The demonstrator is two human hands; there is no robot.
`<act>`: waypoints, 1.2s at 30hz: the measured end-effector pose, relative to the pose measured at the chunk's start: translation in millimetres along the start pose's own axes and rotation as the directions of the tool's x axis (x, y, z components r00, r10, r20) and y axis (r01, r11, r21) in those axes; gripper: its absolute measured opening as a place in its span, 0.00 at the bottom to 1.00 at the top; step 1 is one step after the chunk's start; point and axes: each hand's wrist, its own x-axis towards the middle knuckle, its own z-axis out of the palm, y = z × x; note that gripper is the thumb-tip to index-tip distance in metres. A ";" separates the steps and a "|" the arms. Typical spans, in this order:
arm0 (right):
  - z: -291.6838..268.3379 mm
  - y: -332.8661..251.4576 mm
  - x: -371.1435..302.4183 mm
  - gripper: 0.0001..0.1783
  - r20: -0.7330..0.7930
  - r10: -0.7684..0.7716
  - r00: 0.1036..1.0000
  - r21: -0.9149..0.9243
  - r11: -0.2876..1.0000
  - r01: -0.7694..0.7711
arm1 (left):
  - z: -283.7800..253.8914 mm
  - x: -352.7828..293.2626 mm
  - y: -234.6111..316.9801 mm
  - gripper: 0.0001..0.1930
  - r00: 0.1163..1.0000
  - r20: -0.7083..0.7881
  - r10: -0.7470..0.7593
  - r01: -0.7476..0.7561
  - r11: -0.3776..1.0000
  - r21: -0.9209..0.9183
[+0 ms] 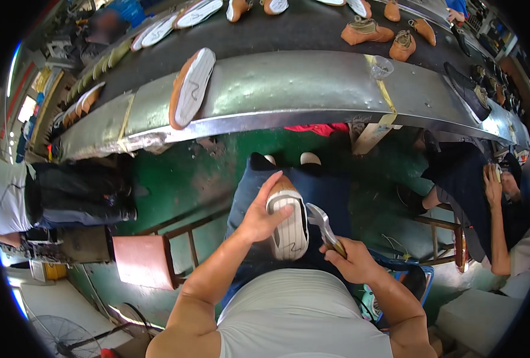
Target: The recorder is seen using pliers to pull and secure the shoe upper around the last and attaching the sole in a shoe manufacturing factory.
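Plainly a tan, white-soled shoe (291,231)

Elbows (188,291) bent, the left forearm (218,259) slants inward from one side and the right forearm (396,293) from the other, both bare. The left grip (261,216), farther forward, is clasped, thumb (283,213) laid inward and a finger (269,184) stretched ahead. The right grip (352,261) sits nearer the body, fingers (336,261) curled, wrist (373,276) nearly straight.

Before me, the metal bench (289,86) supports a white-soled brown shoe (194,89) at its front edge, a clear cup (382,68) near its rear edge, and a black shoe (466,92) toward its right end.
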 end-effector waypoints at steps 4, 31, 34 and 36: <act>11.8 -13.2 9.5 0.19 0.141 0.046 0.989 0.078 0.995 -0.058 | -5.9 -5.6 16.8 0.36 0.993 0.111 -0.029 0.019 0.996 0.083; 36.8 18.7 82.0 0.16 -0.097 -0.376 0.921 -0.471 0.833 0.290 | -42.4 5.6 -44.1 0.23 0.990 -0.097 0.099 -0.100 0.995 -0.003; 26.6 -14.4 68.0 0.13 -0.017 -0.164 0.986 -0.590 0.798 0.122 | -40.8 2.6 -33.7 0.23 0.990 -0.102 0.093 -0.091 0.996 0.020; 22.6 -26.7 68.8 0.14 -0.006 -0.079 0.997 -0.626 0.777 0.058 | -36.9 3.6 -30.5 0.23 0.989 -0.124 0.084 -0.075 0.995 0.072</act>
